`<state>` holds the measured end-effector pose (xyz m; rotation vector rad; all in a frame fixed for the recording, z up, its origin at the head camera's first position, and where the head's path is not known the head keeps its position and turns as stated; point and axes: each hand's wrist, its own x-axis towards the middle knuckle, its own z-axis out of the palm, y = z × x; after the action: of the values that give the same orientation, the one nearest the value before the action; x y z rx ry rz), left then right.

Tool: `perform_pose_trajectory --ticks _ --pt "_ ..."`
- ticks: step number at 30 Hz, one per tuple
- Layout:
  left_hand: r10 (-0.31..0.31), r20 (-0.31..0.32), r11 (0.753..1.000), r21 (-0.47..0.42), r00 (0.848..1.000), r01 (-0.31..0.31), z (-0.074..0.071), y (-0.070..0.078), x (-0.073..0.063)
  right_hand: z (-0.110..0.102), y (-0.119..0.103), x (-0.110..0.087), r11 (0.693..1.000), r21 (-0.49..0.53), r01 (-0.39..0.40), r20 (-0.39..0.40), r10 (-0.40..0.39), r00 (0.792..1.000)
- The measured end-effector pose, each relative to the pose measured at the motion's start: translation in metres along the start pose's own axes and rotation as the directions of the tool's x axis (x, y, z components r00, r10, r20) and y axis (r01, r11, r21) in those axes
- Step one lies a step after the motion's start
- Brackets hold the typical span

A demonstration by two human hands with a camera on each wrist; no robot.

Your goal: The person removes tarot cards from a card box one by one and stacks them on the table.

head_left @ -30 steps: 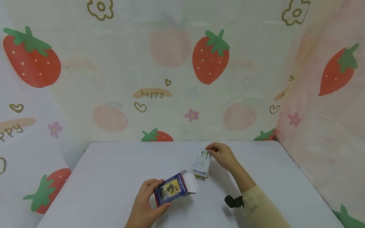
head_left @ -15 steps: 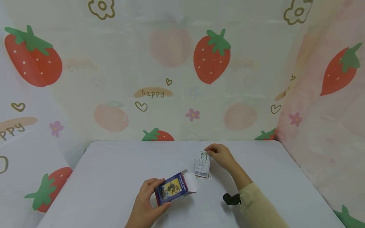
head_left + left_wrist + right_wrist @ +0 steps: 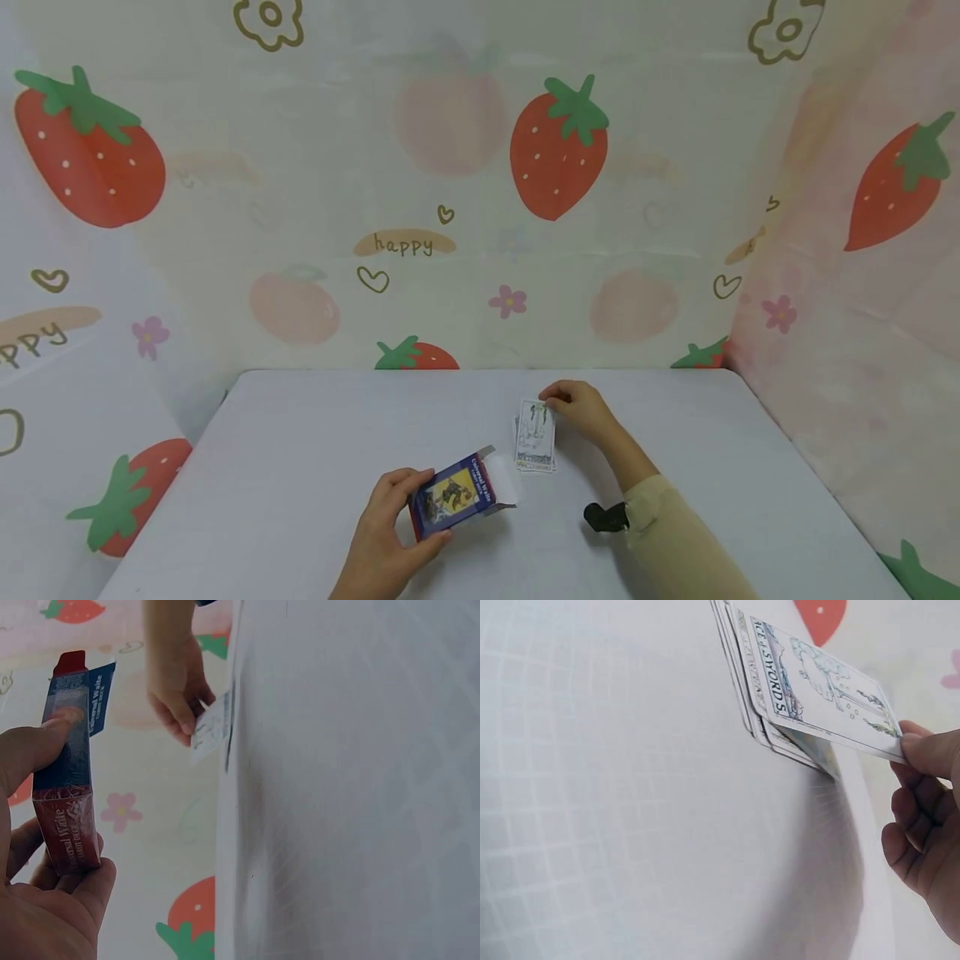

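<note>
My left hand (image 3: 393, 533) grips a blue and red tarot card box (image 3: 450, 498) between thumb and fingers. The box's flap (image 3: 501, 483) stands open toward the right; in the left wrist view its red end (image 3: 67, 836) faces the camera. Thumb and fingertips of my right hand (image 3: 588, 410) pinch the far corner of an Ace of Swords tarot card (image 3: 829, 686). That card tilts over a small stack of cards (image 3: 757, 724) on the table, its lettered end close over the stack and the pinched end raised. Most of the stack is hidden beneath it.
A white-covered table (image 3: 315, 450) spreads under both hands. Behind it hangs a curtain (image 3: 465, 317) with strawberry prints, and another printed panel (image 3: 862, 350) stands along the right side. A black device (image 3: 604, 517) sits at my right wrist.
The right hand has lowered the Ace of Swords card slightly, and it now lies more squarely over the stack. The left hand and box stay nearly the same.
</note>
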<state>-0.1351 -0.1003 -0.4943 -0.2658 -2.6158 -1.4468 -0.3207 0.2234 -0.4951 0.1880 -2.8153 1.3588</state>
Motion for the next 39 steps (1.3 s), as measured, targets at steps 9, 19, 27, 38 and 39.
perform_pose_trajectory --ticks 9,19,27,38,39 --pt "-0.018 0.012 1.000 -0.007 1.000 0.018 0.000 0.001 0.000 0.006 0.010 0.004 1.000 -0.012 0.024 0.022 -0.024 0.999" --pt "-0.040 0.016 0.999 -0.005 0.999 0.040 0.000 0.003 0.001 0.012 0.010 0.002 0.999 -0.024 -0.030 0.022 0.030 0.999" --pt "-0.011 0.010 1.000 0.010 1.000 0.010 0.000 -0.001 0.001 0.017 0.014 0.004 0.998 -0.063 -0.029 0.015 0.030 0.999" --pt "0.011 0.011 1.000 0.003 1.000 -0.011 0.000 -0.002 0.000 0.023 0.020 0.007 0.995 -0.097 -0.029 0.004 0.030 1.000" --pt "0.010 0.011 1.000 0.003 1.000 -0.010 0.000 -0.002 0.001 0.023 0.020 0.008 0.995 -0.098 -0.032 0.003 0.032 0.999"
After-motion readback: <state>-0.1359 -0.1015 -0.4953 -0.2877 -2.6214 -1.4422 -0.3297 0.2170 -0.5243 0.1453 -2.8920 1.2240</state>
